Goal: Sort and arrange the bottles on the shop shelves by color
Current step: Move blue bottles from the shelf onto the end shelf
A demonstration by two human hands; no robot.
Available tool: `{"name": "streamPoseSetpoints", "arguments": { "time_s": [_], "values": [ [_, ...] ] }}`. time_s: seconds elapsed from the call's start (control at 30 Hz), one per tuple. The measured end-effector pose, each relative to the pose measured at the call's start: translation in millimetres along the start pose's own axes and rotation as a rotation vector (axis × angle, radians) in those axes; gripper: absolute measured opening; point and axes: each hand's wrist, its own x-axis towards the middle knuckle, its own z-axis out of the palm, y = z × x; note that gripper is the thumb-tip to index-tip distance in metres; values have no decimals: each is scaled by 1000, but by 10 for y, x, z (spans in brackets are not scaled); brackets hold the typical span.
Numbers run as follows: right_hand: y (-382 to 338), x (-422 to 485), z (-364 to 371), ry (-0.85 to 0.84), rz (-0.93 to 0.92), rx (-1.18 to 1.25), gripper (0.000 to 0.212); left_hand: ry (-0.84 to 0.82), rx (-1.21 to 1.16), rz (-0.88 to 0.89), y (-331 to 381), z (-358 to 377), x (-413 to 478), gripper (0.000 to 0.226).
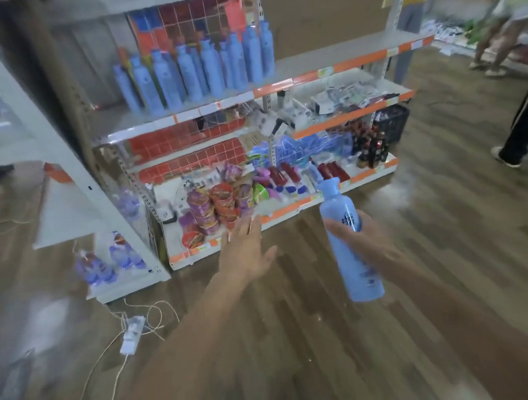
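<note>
My right hand (368,241) grips a light blue bottle (350,240) around its middle, cap pointing up and slightly away, over the wooden floor in front of the shelving. My left hand (245,250) is stretched forward with fingers spread and nothing in it, just before the bottom shelf's edge. Several matching light blue bottles (198,67) stand in a group on the upper shelf (324,73), left part. To their right that shelf is bare. Red bottles (278,174) lie on the bottom shelf. Dark bottles (372,146) stand at its right end.
Stacked noodle cups (221,204) fill the bottom shelf's left side. A white shelf unit (70,173) with packs of water bottles (107,263) stands at left. A power strip (132,335) with cords lies on the floor. Two people's legs (526,129) are at right.
</note>
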Motion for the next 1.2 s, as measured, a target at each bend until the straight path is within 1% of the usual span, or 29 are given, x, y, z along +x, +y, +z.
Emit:
{"name": "streamPoseSetpoints", "arguments": {
  "time_s": [0.13, 0.2, 0.27, 0.4, 0.53, 0.57, 0.63, 0.67, 0.83, 0.93, 1.0, 1.07, 1.2],
  "values": [
    [-301, 731, -127, 35, 4, 26, 46, 44, 7, 66, 73, -279, 914, 77],
    [-411, 1120, -181, 54, -10, 35, 40, 47, 12, 92, 108, -357, 1344, 77],
    [-451, 1551, -220, 52, -27, 51, 39, 40, 16, 102, 120, -362, 1782, 78],
    [-488, 2493, -298, -39, -50, 90, 59, 30, 27, 92, 163, -313, 2683, 81],
    [-627, 3487, -404, -69, -75, 82, 61, -11, 24, 48, 265, -405, 3490, 81],
    [-688, 3726, -441, -81, -90, 74, 56, 8, 18, 40, 287, -445, 3684, 79],
    [-858, 4157, -529, -103, -99, 51, 31, 52, -7, 14, 328, -542, 4060, 78],
    [-924, 4371, -578, -116, -106, 58, 24, 55, -16, 4, 350, -594, 4239, 78],
    [-1142, 5264, -820, -121, -106, 76, 21, 39, 25, -6, 446, -787, 5138, 80],
    [-1173, 5822, -946, -110, -110, 62, 27, 65, 10, 29, 509, -818, 5782, 81],
    [-1180, 6198, -1036, -70, -109, 41, 32, 94, 15, 84, 560, -803, 6270, 81],
    [-1198, 6560, -1143, -21, -104, 35, 28, 133, 13, 128, 636, -771, 6783, 80],
    [-1228, 7133, -1397, 65, -67, -3, 25, 112, -33, 186, 918, -776, 7666, 83]
  ]
}}
